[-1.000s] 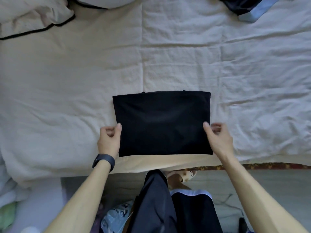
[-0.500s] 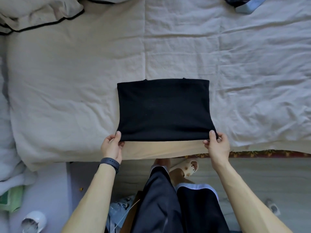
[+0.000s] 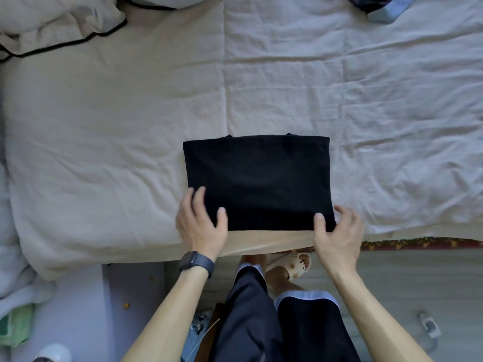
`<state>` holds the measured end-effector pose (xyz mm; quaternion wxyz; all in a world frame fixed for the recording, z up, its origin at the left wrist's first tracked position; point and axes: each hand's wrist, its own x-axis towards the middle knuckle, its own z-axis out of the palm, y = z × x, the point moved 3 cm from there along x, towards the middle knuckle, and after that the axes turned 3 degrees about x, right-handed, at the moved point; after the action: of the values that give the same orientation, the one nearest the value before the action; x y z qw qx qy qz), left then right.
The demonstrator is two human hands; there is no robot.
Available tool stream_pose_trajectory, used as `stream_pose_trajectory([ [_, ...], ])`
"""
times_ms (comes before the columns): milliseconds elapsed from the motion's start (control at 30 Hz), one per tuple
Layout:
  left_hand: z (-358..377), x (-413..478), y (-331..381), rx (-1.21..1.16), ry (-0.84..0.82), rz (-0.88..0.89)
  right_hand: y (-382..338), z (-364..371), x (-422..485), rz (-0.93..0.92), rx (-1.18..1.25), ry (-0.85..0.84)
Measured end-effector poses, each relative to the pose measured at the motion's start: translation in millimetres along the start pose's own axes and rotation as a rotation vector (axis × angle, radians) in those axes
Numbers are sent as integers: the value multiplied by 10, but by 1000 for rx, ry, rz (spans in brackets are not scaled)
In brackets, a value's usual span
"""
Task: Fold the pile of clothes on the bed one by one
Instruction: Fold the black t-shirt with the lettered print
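A black garment (image 3: 258, 178), folded into a flat rectangle, lies on the cream bed sheet (image 3: 130, 126) close to the near edge of the bed. My left hand (image 3: 201, 226) rests flat on its lower-left corner, fingers straight and thumb on the cloth. My right hand (image 3: 337, 236) is at the lower-right corner. Its thumb presses on top of the cloth while its fingers curve loosely beside the right edge, on the sheet. A dark garment with a light-blue band (image 3: 376, 6) lies at the far right of the bed, mostly cut off by the frame.
A cream pillow with black piping (image 3: 52, 24) sits at the far left. The patterned mattress edge (image 3: 418, 242) shows at the right. Below are the floor, my legs, a beige slipper (image 3: 298, 262), a white cup (image 3: 52, 354) and a green item (image 3: 15, 327).
My hands slid from the garment's sides to pinch its near corners, pulling it toward the bed edge. Now they have let go: the left lies flat on the cloth, the right rests its thumb on it.
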<state>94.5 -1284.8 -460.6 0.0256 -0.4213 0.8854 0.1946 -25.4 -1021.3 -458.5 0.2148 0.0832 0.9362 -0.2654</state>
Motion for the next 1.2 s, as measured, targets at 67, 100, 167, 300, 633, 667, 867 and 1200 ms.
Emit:
stream_pose_trajectory([
  [67, 196, 98, 245, 140, -133, 246, -333, 237, 36, -261, -104, 30],
  [100, 300, 184, 347, 193, -189, 313, -503, 399, 87, -365, -152, 23],
  [167, 496, 404, 432, 285, -250, 375, -812, 719, 270, -487, -264, -66],
  [300, 731, 759, 208, 366, -326, 369, -798, 989, 914, -420, -500, -202],
  [633, 612, 1166, 190, 338, -266, 350, -720, 773, 880, -426, -503, -129],
  [667, 632, 1221, 197, 320, -288, 338, -708, 849, 859, -460, -512, -163],
  [867, 660, 1261, 170, 353, -317, 306, -600, 879, 1018, -427, -561, -226],
  [1200, 776, 1000, 126, 416, -279, 338, -144, 600, 1262, -416, -626, -267],
])
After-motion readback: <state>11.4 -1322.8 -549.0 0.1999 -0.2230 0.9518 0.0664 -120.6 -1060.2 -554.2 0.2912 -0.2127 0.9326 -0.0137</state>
